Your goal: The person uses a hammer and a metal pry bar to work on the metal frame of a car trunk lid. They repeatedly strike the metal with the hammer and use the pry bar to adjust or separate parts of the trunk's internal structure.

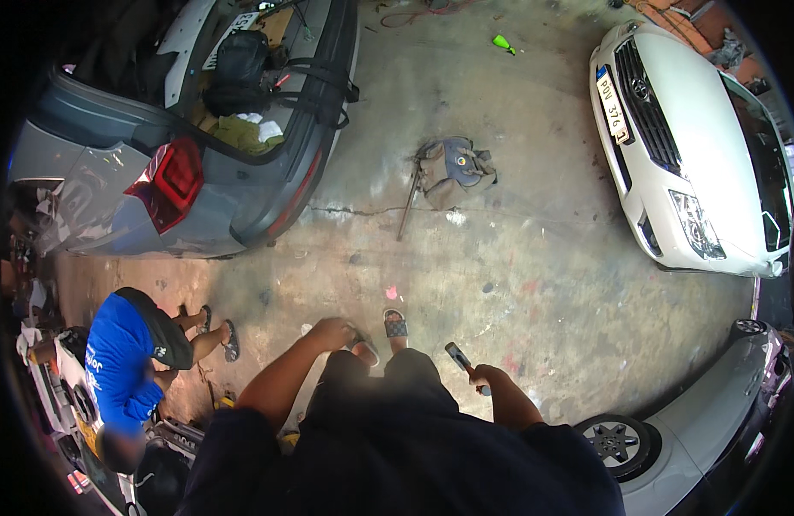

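Note:
My left hand (333, 332) hangs over my left sandaled foot, its fingers turned under and too unclear to read. On the right, my right hand (481, 376) is wrapped round a hammer-like tool (456, 357) with a dark and silver upper part. My right sandal (396, 322) is on the concrete floor (543, 301) between my hands. Farther forward lies a grey cloth bag (449, 172), with a long metal bar (406, 206) beside it.
A grey car (87, 146) with its rear open stands front left, a white car (689, 129) front right, a silver car (698, 404) at lower right. A person in blue (122, 344) bends among parts at lower left. A green bottle (503, 43) lies far forward.

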{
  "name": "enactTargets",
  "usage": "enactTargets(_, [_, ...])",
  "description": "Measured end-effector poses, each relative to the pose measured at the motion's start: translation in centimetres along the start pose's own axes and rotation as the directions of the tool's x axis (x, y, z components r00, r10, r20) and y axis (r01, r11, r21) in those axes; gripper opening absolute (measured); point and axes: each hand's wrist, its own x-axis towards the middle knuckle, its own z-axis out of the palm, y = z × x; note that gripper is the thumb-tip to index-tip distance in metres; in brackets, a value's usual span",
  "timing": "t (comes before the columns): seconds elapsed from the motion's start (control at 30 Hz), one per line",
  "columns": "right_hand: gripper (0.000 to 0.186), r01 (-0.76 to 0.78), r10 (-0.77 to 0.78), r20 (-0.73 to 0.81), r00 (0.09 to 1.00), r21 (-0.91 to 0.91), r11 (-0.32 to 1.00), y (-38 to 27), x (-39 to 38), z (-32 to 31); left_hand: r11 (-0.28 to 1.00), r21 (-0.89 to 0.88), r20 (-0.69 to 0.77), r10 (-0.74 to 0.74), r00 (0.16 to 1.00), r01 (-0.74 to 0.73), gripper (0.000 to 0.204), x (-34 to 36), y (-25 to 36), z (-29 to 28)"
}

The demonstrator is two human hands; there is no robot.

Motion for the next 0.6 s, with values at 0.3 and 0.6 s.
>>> enactTargets(0.3, [0.035, -0.069, 0.060, -0.092, 0.994, -0.102, 0.992, -0.6, 1.1, -10.6, 0.940, -0.100, 0.078, -0.320, 0.944, 0.327, 0.067, -7.2, -13.0, 6.4])
enactTargets(0.6, [0.025, -0.107, 0.133, -0.073, 0.988, 0.291, 0.951, -5.2, 6.8, -33.8, 0.938, -0.261, -0.197, -0.282, 0.939, 0.227, 0.054, 3.1, -7.2, -13.3])
